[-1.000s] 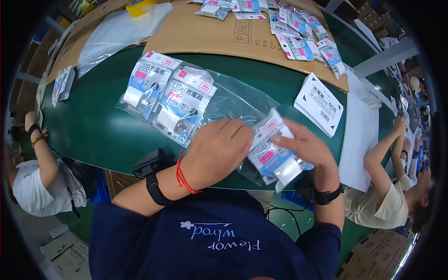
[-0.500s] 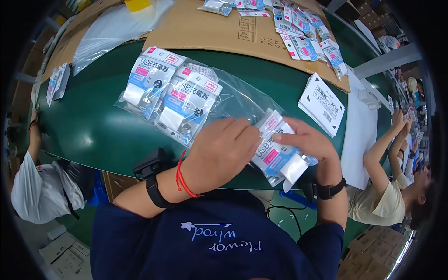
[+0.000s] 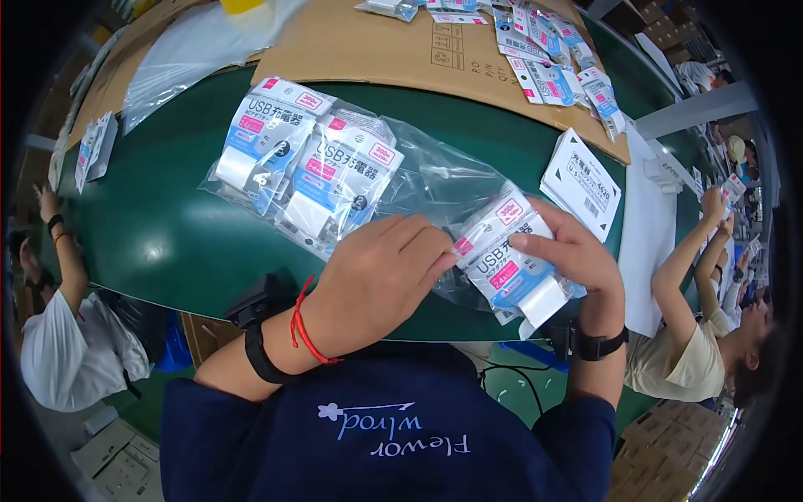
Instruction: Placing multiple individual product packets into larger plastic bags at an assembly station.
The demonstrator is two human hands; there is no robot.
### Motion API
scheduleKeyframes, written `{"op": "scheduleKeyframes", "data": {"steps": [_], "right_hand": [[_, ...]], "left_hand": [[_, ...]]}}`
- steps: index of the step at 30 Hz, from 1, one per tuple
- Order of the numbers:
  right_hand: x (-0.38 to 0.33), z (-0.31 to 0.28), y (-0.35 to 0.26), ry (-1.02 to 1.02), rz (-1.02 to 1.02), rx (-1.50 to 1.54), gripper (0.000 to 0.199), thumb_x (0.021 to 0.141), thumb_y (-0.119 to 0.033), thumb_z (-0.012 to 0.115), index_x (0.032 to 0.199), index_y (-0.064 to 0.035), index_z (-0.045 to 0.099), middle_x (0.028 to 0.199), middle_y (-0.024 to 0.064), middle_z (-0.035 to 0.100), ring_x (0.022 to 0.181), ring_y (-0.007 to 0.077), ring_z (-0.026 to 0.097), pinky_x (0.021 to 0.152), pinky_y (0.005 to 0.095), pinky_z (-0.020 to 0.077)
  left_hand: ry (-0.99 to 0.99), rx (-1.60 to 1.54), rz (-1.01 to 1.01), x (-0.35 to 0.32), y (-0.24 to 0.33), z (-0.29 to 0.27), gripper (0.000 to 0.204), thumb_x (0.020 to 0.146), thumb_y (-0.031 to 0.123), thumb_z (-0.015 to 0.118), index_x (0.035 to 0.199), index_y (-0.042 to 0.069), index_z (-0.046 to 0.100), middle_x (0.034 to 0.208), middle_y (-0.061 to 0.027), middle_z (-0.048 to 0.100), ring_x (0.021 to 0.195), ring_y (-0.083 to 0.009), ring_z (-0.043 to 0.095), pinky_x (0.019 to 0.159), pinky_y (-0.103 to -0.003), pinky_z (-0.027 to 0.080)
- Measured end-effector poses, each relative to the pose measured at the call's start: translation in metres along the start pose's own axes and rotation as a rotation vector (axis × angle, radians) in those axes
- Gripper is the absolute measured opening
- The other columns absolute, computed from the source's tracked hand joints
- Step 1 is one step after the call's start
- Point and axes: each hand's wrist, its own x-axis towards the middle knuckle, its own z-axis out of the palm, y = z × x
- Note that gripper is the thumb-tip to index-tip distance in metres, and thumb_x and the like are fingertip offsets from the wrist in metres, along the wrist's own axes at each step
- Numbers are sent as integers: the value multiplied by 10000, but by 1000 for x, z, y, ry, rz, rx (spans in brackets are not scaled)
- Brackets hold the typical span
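Note:
A clear plastic bag (image 3: 431, 171) lies across the green table, with packaged USB chargers (image 3: 345, 171) inside its left end. My left hand (image 3: 368, 280) is closed, pinching the bag near its right end. My right hand (image 3: 581, 251) grips another packaged USB charger (image 3: 506, 263), thumb on its printed front and fingers behind. That pack is tilted, white plug toward me, and overlaps the bag's right end. Whether its edge sits inside the bag I cannot tell.
Flat cardboard (image 3: 360, 50) covers the far side, bearing loose charger packs (image 3: 548, 79). A stack of white labels (image 3: 581, 184) lies at right. Clear bags (image 3: 192, 63) and a folded card (image 3: 96, 151) are at left. Co-workers sit on both sides.
My right hand and its charger pack have shifted slightly right, showing more of the pack's front. My left hand has moved a little left. The left co-worker's arm has risen.

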Motion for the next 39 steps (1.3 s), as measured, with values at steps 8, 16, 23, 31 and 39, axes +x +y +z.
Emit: {"op": "scheduleKeyframes", "data": {"steps": [8,16,23,31,39], "right_hand": [[22,27,7,-236,-73,-90,459,900,-199,622,1291,-3,482,1144,75,595,1037,114,539,898,278,435],[45,52,9,-191,38,394,588,872,-202,639,1375,-2,411,1311,120,512,1176,176,500,984,317,401],[68,63,4,-303,-134,191,638,875,-263,648,1397,-13,379,1304,119,518,1163,186,517,968,318,419],[70,80,-12,-149,-32,407,542,908,-208,607,1376,-33,396,1272,76,533,1151,165,503,959,321,421],[83,128,-7,255,-148,653,415,935,-202,566,1290,-11,467,1124,79,600,929,141,596,805,280,500]], "left_hand": [[84,-60,90,1,9,9,138,768,35,695,885,34,621,760,-118,573,671,-277,575,561,-335,448],[-597,-917,-726,-65,13,-2,228,884,248,659,909,22,646,672,-41,575,603,-121,565,513,-250,436],[-740,-1276,-1093,-59,12,27,508,844,412,684,1102,-16,594,724,-28,561,582,-67,550,453,-183,425],[-503,-1335,-1078,-58,19,45,428,974,402,459,1129,28,599,765,-30,607,569,-93,549,513,-204,449],[-752,-830,-588,-68,18,53,402,1008,325,340,1053,11,587,778,-42,635,596,-124,561,588,-265,478]]}}
